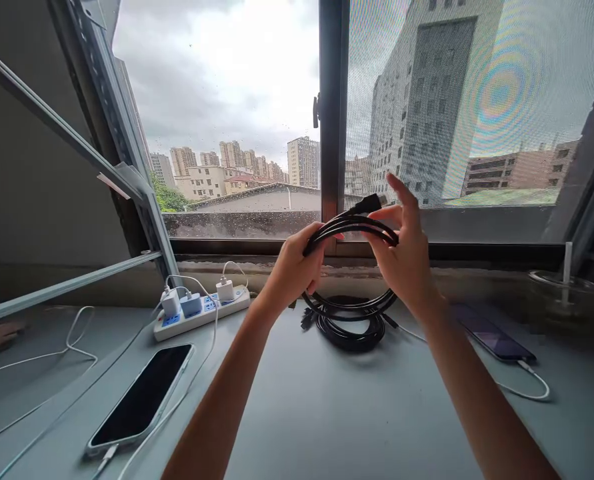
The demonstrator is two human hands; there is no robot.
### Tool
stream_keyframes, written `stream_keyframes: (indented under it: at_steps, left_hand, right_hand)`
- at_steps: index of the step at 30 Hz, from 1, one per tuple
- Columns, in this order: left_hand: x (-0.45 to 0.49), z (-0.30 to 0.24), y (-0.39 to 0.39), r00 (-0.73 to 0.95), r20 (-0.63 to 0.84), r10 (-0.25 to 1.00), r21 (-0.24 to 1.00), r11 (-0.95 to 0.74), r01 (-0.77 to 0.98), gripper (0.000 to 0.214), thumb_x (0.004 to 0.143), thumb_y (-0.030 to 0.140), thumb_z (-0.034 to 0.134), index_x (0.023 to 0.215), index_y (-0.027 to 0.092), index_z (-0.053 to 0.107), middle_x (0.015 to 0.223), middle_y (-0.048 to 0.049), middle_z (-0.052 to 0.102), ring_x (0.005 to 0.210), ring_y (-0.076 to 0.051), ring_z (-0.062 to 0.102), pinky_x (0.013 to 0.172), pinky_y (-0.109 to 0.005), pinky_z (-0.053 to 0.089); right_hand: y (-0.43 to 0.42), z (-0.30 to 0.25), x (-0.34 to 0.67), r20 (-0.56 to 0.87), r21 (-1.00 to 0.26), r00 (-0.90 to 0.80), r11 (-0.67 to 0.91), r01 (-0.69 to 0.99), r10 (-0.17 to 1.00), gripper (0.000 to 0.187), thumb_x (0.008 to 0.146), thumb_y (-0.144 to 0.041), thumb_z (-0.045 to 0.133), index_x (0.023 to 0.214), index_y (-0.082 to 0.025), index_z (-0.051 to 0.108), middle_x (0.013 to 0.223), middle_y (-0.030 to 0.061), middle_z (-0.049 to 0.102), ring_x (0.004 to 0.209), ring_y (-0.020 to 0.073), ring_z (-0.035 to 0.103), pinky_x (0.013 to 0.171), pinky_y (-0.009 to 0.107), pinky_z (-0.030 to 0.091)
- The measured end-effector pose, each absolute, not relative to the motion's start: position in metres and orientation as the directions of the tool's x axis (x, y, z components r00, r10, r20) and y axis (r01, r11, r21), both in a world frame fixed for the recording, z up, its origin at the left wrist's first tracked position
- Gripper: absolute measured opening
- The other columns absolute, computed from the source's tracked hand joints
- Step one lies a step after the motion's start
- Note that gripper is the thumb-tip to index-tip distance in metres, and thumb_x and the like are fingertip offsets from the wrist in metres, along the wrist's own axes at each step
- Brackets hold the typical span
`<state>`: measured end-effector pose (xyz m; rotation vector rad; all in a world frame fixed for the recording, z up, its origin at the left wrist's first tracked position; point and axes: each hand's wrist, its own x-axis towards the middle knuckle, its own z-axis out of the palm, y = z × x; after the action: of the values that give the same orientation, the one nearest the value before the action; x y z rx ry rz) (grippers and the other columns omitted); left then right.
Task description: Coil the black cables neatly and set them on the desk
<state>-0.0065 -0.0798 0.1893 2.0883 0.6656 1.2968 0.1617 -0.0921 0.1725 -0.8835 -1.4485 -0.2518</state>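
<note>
A black cable (351,225) is gathered into loose loops and held up between both hands above the table. My left hand (299,260) is closed around the left side of the loops. On the right side, my right hand (399,247) pinches the loops near the thumb, with its index finger raised. The cable's connector plug (369,204) sticks out at the top, pointing right towards the right fingers. Beneath the hands, a second coiled black cable (349,333) lies on the table, partly overlapped in view by the lower loops.
A white power strip (201,315) with several chargers stands at the left. One phone (144,397) lies at front left, another phone (497,333) at right, both with white cords. A clear cup with a straw (567,287) is far right. Behind is a window (331,120).
</note>
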Motion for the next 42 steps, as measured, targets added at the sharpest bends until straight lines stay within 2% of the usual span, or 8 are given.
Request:
stream_keyframes:
  at_steps: [4, 7, 13, 17, 25, 29, 36, 42]
  left_hand:
    - [-0.004, 0.193, -0.091, 0.444, 0.529, 0.723, 0.788, -0.613, 0.06, 0.021, 0.084, 0.04, 0.055, 0.087, 0.02, 0.062, 0.037, 0.0096, 0.033, 0.026, -0.004, 0.025, 0.03, -0.019, 0.017]
    - [-0.008, 0.199, -0.093, 0.411, 0.529, 0.742, 0.796, -0.602, 0.065, 0.023, 0.081, 0.04, 0.06, 0.074, 0.018, 0.064, 0.035, 0.0089, 0.032, 0.028, -0.002, 0.024, 0.032, -0.019, 0.017]
    - [-0.022, 0.21, -0.092, 0.163, 0.689, 0.706, 0.674, -0.708, 0.213, 0.036, 0.078, 0.036, 0.062, 0.049, 0.016, 0.056, 0.031, 0.0052, 0.034, 0.03, -0.003, 0.028, 0.035, -0.018, 0.022]
    - [-0.029, 0.214, -0.095, 0.178, 0.704, 0.688, 0.666, -0.726, 0.169, 0.04, 0.076, 0.042, 0.064, 0.047, 0.017, 0.055, 0.028, 0.0045, 0.032, 0.028, -0.003, 0.024, 0.032, -0.019, 0.018]
    - [-0.027, 0.212, -0.094, 0.148, 0.7, 0.698, 0.689, -0.715, 0.114, 0.049, 0.066, 0.056, 0.071, 0.043, 0.017, 0.051, 0.031, 0.0036, 0.034, 0.027, -0.003, 0.025, 0.029, -0.019, 0.012]
    - [-0.016, 0.205, -0.091, 0.2, 0.604, 0.771, 0.79, -0.612, -0.029, 0.054, 0.057, 0.067, 0.07, 0.048, 0.018, 0.051, 0.031, 0.0049, 0.031, 0.026, -0.003, 0.022, 0.03, -0.021, 0.008]
    - [0.003, 0.191, -0.08, 0.291, 0.468, 0.835, 0.882, -0.464, -0.088, 0.06, 0.058, 0.072, 0.066, 0.047, 0.016, 0.045, 0.035, 0.0056, 0.031, 0.027, -0.001, 0.02, 0.03, -0.019, 0.007]
    - [0.012, 0.178, -0.067, 0.373, 0.32, 0.871, 0.947, -0.308, -0.095, 0.064, 0.058, 0.076, 0.062, 0.047, 0.016, 0.038, 0.03, 0.0073, 0.027, 0.026, 0.0, 0.017, 0.031, -0.016, 0.007]
  right_hand:
    - [-0.091, 0.172, 0.164, 0.951, -0.3, 0.154, 0.673, 0.676, 0.268, 0.034, 0.087, -0.033, 0.055, 0.12, -0.026, 0.057, 0.116, 0.0098, 0.054, 0.096, 0.0229, 0.059, 0.062, 0.031, 0.052]
    - [-0.091, 0.17, 0.156, 0.939, -0.345, 0.23, 0.699, 0.626, 0.257, 0.019, 0.084, -0.033, 0.058, 0.098, -0.023, 0.066, 0.105, 0.0071, 0.057, 0.086, 0.0181, 0.061, 0.061, 0.029, 0.053]
    - [-0.1, 0.177, 0.141, 0.717, -0.691, 0.217, 0.632, 0.352, 0.663, 0.043, 0.076, -0.057, 0.062, 0.066, -0.016, 0.065, 0.059, 0.0016, 0.061, 0.052, 0.0127, 0.061, 0.049, 0.023, 0.049]
    - [-0.119, 0.188, 0.143, 0.623, -0.779, 0.056, 0.614, 0.124, 0.78, 0.045, 0.072, -0.059, 0.064, 0.07, -0.014, 0.068, 0.063, 0.0025, 0.065, 0.044, 0.0105, 0.059, 0.043, 0.021, 0.046]
    - [-0.166, 0.201, 0.147, 0.716, -0.625, 0.026, 0.625, 0.468, 0.697, 0.05, 0.082, -0.052, 0.058, 0.05, -0.014, 0.06, 0.044, -0.0015, 0.052, 0.041, 0.0051, 0.044, 0.039, 0.019, 0.027]
    - [-0.165, 0.203, 0.149, 0.662, -0.704, 0.029, 0.608, 0.366, 0.749, 0.047, 0.08, -0.05, 0.061, 0.05, -0.014, 0.059, 0.045, -0.0001, 0.055, 0.039, 0.007, 0.046, 0.039, 0.02, 0.033]
    - [-0.157, 0.203, 0.16, 0.525, -0.817, 0.08, 0.476, 0.325, 0.847, 0.044, 0.075, -0.051, 0.066, 0.053, -0.013, 0.064, 0.049, 0.0048, 0.061, 0.039, 0.0129, 0.056, 0.033, 0.02, 0.036]
    - [-0.128, 0.194, 0.175, 0.319, -0.942, 0.052, 0.31, 0.13, 0.946, 0.039, 0.065, -0.05, 0.075, 0.075, -0.013, 0.074, 0.055, 0.0018, 0.061, 0.048, 0.0155, 0.062, 0.04, 0.021, 0.052]
